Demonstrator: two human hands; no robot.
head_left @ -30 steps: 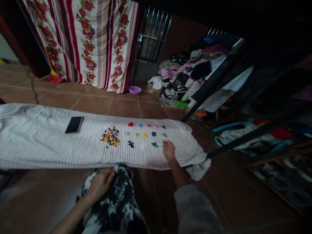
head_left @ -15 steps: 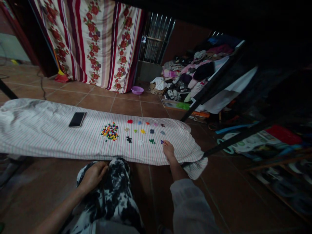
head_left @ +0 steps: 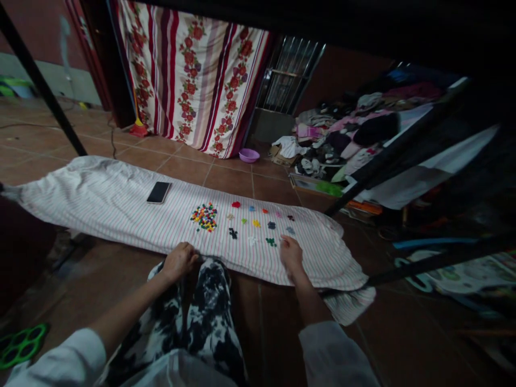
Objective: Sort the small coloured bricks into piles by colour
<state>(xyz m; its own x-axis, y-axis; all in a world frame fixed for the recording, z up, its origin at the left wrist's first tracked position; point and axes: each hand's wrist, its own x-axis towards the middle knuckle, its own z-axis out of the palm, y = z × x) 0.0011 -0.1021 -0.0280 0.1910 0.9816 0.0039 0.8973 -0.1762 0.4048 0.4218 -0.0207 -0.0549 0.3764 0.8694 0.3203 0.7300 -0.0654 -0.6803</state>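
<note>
A striped white-and-pink cloth [head_left: 121, 199] lies across the tiled floor in front of me. On it sits a mixed heap of small coloured plastic pieces [head_left: 203, 217], with small single-colour groups in rows to its right. My right hand [head_left: 291, 255] rests on the cloth just below a grey group [head_left: 290, 230] and beside a green group [head_left: 271, 242]. Its curled fingers hide whatever may be under them. My left hand [head_left: 179, 262] lies at the cloth's near edge, above my patterned trousers [head_left: 209, 306]. A black smartphone [head_left: 158, 192] lies face up on the cloth, left of the heap.
A purple plastic basin [head_left: 249, 156] stands on the floor before a floral curtain [head_left: 193, 75]. A heap of clothes and shoes [head_left: 346, 129] rises at the right, behind a black metal pole [head_left: 403, 150]. A green plastic object [head_left: 20, 344] lies at lower left.
The view has swung, shifting the scene right in the picture. My left hand has moved forward from my knee to the cloth's near edge. My right hand stays near the coloured groups.
</note>
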